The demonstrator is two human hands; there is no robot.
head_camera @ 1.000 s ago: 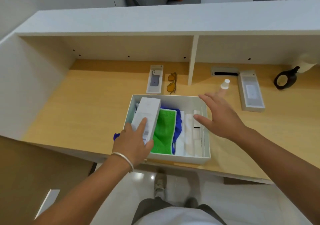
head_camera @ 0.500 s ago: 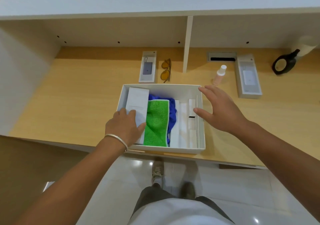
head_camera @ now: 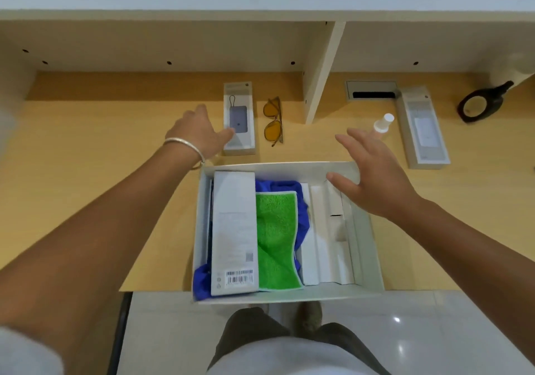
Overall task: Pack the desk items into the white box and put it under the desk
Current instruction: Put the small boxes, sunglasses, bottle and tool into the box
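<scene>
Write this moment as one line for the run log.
left hand: open, reaching the power bank package | right hand: open above white box | glasses, bottle: unpacked

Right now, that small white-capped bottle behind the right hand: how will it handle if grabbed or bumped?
The bottle stands upright, tall and narrow, so it probably tips easily. It looks round, so likely rolls once down. Small, probably light.

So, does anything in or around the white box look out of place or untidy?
The blue cloth spills over the white box rim at its near left corner. The box itself overhangs the desk front edge a little. Nothing looks spilled or damaged.
</scene>
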